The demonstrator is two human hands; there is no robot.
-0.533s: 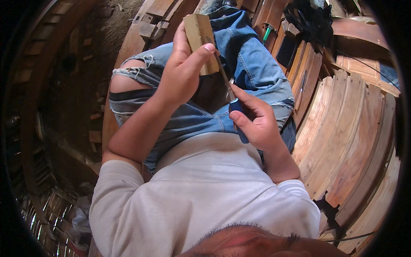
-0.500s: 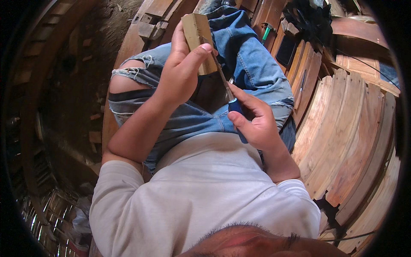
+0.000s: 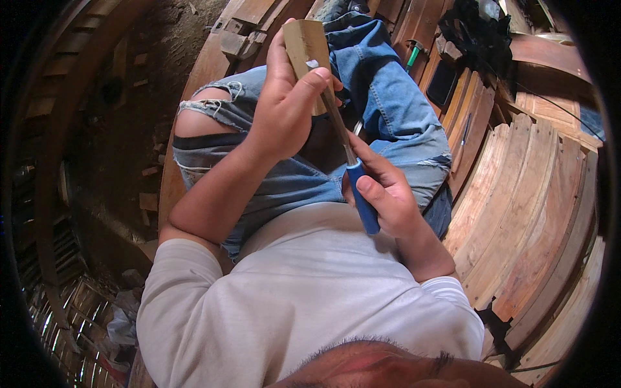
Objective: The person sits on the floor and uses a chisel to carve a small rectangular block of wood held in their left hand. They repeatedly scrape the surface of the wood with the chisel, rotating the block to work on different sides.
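Note:
My left hand [image 3: 289, 107] is closed around a pale wooden block [image 3: 305, 44], holding it tilted above my lap. Its thumb lies along the metal blade of a chisel [image 3: 336, 120], whose bright tip rests at the face of the block. My right hand [image 3: 386, 192] grips the chisel by its blue handle [image 3: 363, 194], thumb on top; the fingers beneath are partly hidden. The blade slants up and to the left from the handle to the block. Both hands are above my ripped blue jeans [image 3: 381, 110].
Joined wooden slats [image 3: 517, 207] curve along the right. A dark phone [image 3: 442, 83], a green-handled tool [image 3: 413, 55] and a black plastic bag [image 3: 475, 32] lie on boards at the upper right. Small wood offcuts [image 3: 234, 40] sit beyond my left knee. Dirt ground [image 3: 174, 39] shows at the left.
The blade tip has turned and now catches the light on the block's face. More of the blue handle shows, and its butt has come lower, toward my shirt.

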